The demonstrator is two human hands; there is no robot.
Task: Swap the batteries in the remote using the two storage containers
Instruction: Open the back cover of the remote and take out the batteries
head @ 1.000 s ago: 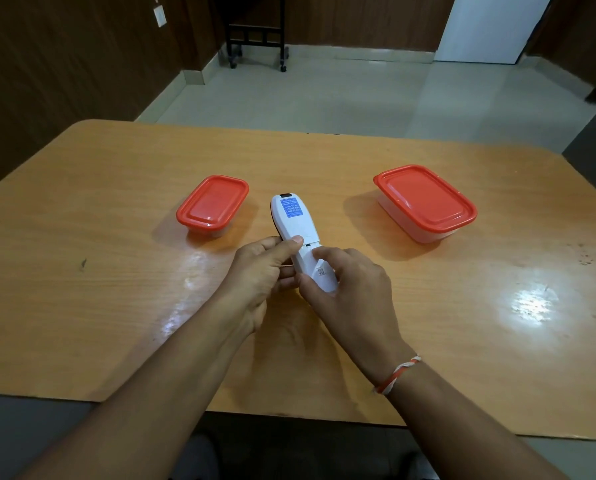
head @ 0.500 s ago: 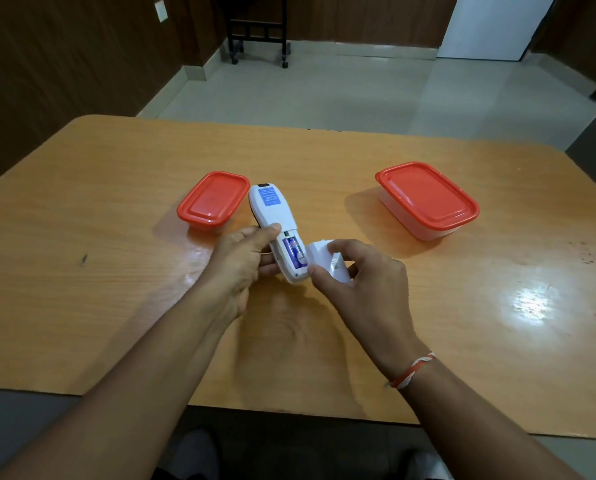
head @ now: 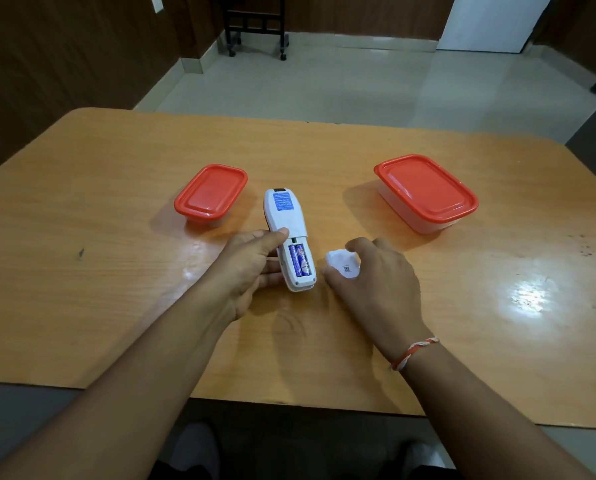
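Desk (head: 116, 271) carries two lidded red containers — the larger (head: 426, 192) at right, the smaller (head: 210, 192) at left, both shut. Remote (head: 288, 237) lies face-down between them, left hand (head: 251, 268) clamped on its side. Right hand (head: 376, 275) closes on the detached cover (head: 342, 266) at desk level. Batteries (head: 300, 259) sit exposed — risk: tilting the remote could spill them; the loose cover could be misplaced.

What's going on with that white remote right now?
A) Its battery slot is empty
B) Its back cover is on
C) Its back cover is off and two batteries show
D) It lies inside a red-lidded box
C: the remote lies open with two batteries showing, and the right hand holds the cover beside it.
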